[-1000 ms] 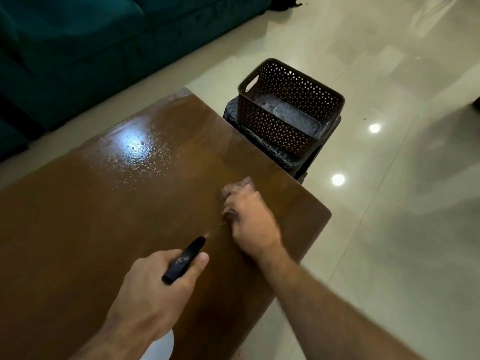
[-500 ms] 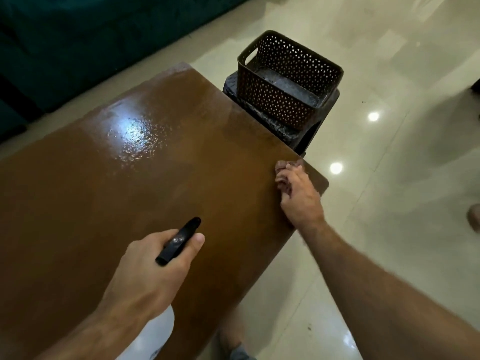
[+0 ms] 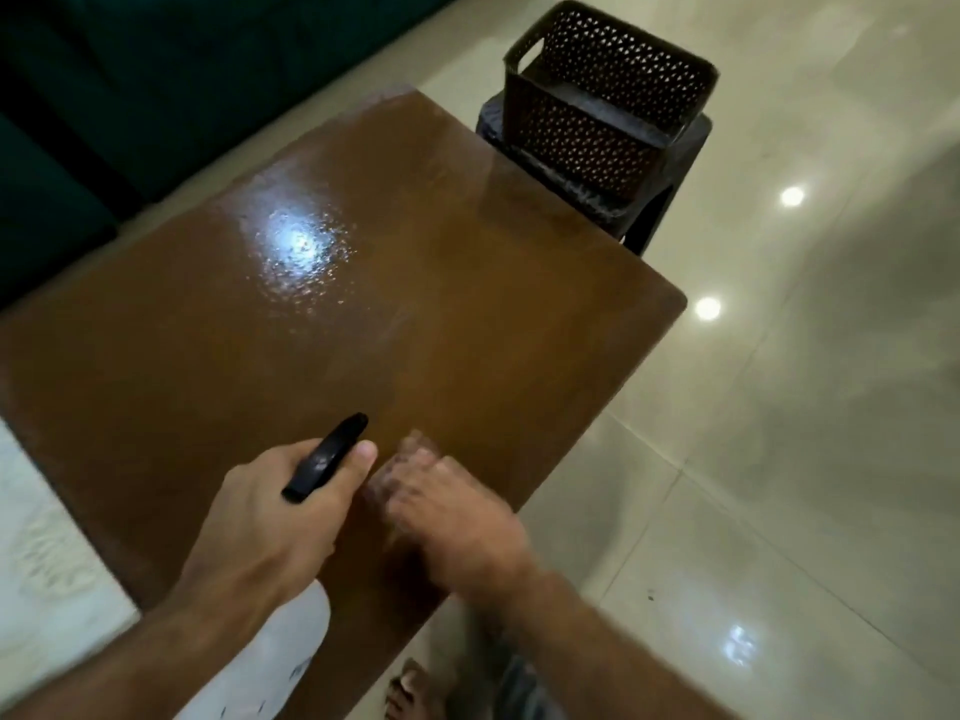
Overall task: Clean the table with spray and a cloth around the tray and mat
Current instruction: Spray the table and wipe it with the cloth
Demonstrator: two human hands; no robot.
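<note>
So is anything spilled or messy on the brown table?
Nothing spilled by accident. The shiny brown wooden table has wet droplets near its far side, which looks like cleaning spray. The left hand holds the white spray bottle.

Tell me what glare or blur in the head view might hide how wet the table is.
Head view: a bright ceiling-light glare on the table picks out droplets; elsewhere wetness is hard to read. The right hand is motion-blurred, the cloth under it barely discernible. The left hand and spray bottle look sharper.
</note>
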